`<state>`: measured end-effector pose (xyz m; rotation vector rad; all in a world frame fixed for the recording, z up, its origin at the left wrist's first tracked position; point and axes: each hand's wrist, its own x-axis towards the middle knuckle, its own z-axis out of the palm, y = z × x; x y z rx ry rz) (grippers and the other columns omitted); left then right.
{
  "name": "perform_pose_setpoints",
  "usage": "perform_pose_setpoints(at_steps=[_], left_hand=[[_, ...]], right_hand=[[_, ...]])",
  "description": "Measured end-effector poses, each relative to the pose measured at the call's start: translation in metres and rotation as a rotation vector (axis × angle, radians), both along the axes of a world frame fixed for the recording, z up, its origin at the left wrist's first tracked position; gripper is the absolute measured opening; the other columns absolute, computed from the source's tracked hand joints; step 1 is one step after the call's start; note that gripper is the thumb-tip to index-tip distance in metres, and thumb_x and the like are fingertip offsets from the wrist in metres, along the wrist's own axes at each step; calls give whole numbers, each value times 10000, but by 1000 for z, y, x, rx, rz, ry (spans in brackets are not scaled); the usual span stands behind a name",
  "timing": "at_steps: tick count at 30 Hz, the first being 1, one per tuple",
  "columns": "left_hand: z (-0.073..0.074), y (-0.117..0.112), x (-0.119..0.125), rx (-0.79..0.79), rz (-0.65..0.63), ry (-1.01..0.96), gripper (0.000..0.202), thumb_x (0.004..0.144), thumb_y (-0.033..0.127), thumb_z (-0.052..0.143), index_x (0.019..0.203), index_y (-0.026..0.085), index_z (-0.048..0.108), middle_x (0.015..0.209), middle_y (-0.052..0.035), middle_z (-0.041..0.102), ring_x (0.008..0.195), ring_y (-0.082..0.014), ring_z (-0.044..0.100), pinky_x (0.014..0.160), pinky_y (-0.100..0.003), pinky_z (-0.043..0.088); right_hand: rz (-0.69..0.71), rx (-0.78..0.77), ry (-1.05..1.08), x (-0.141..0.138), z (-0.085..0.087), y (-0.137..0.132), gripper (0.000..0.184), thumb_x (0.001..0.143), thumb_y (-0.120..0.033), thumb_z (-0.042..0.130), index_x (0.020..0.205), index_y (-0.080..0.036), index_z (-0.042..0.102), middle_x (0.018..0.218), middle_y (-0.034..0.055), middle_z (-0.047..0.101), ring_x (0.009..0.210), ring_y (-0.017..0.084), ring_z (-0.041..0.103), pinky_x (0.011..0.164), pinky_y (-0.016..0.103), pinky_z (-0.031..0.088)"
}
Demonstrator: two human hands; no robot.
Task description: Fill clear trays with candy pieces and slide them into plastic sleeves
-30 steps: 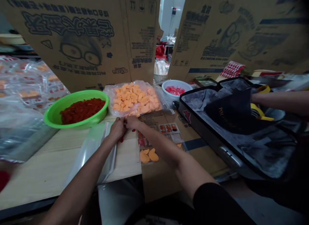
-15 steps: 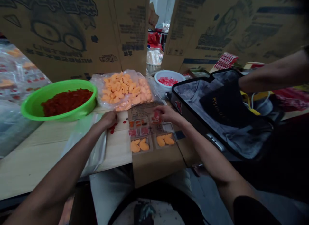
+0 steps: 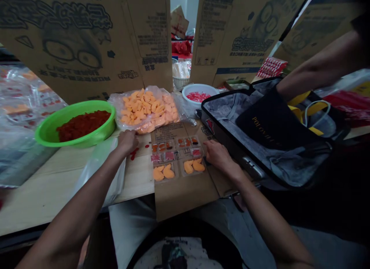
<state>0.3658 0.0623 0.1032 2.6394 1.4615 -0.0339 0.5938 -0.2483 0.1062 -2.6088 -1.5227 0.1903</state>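
Observation:
Two clear compartment trays lie on a cardboard sheet in front of me, holding orange slices and small red pieces. My left hand rests on the table beside a few loose red pieces, its fingers curled; what they hold is hidden. My right hand lies at the right edge of the trays with fingers bent down on the cardboard. A clear bag of orange slices sits just behind the trays.
A green bowl of red pieces stands at the left, a white bowl of red candies behind. An open suitcase lies at the right, with another person's arm reaching into it. Tall cardboard boxes wall off the back. Clear plastic sheets lie left.
My hands separated from a joined pinch. The right hand moved over the trays and then down to their right edge. The other person's arm rose above the suitcase.

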Motion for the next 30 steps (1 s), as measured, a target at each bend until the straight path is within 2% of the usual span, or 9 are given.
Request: perform_pose_setpoints(at_steps=[2, 5, 9, 13, 17, 22, 24, 27, 30], left_hand=[[11, -20, 5, 8, 31, -229, 345, 823, 209, 554, 1103, 151, 746, 1124, -111, 724, 1008, -278, 667, 880, -322, 513], [17, -61, 21, -237, 25, -591, 312, 861, 238, 538, 1062, 143, 758, 995, -60, 760, 877, -210, 682, 804, -286, 538], [4, -112, 53, -526, -67, -812, 234, 841, 212, 576, 961, 115, 752, 901, -62, 765, 817, -179, 683, 762, -267, 533], [-11, -136, 80, -658, -189, -769, 206, 857, 203, 572, 942, 121, 740, 849, -49, 754, 757, -163, 668, 718, -263, 520], [-16, -141, 96, -506, -366, -552, 161, 826, 148, 616, 913, 142, 752, 838, -36, 739, 796, -176, 663, 775, -284, 508], [-21, -146, 91, -131, -553, -379, 237, 928, 182, 526, 1021, 142, 741, 1062, -122, 685, 971, -215, 636, 868, -331, 495], [-25, -152, 81, -42, -652, -279, 266, 963, 199, 481, 1019, 149, 735, 1057, -130, 670, 947, -218, 626, 846, -340, 487], [-29, -163, 68, -4, -800, -153, 234, 963, 212, 505, 1031, 175, 726, 1046, -116, 665, 924, -228, 612, 839, -365, 477], [-30, -171, 61, 18, -865, -118, 216, 952, 186, 519, 1047, 176, 713, 1060, -124, 662, 985, -253, 607, 905, -413, 471]], right_hand=[[180, 18, -20, -6, -2, -7, 397, 875, -84, 486, 1225, -180, 646, 1189, 125, 656, 1071, 250, 612, 893, 326, 457], [366, 6, -2, -14, -17, -12, 405, 892, -89, 489, 1264, -173, 626, 1272, 121, 614, 1153, 248, 541, 968, 332, 422], [330, 31, -7, -15, -32, -10, 423, 882, -108, 511, 1292, -159, 599, 1321, 140, 567, 1156, 263, 508, 966, 350, 404], [251, 51, 1, -13, -25, -4, 375, 834, -100, 529, 1182, -185, 638, 1248, 137, 571, 1094, 261, 520, 917, 353, 397], [276, -44, -26, -15, -16, 7, 248, 896, -221, 531, 1109, -161, 643, 1134, 151, 618, 1057, 291, 541, 875, 389, 385], [272, -24, -93, -17, -13, 15, 241, 952, -225, 456, 1068, -127, 643, 1078, 167, 668, 1065, 304, 567, 903, 421, 368], [198, 0, -72, -16, -13, 18, 262, 971, -237, 427, 1047, -143, 659, 1061, 157, 685, 1067, 299, 583, 901, 418, 377], [-24, -11, 3, -13, -15, 24, 337, 994, -250, 372, 990, -156, 695, 1064, 155, 704, 1042, 281, 620, 842, 377, 419], [-156, -44, 4, -9, -17, 24, 346, 988, -269, 387, 981, -142, 708, 1070, 169, 709, 1026, 281, 642, 815, 360, 449]])
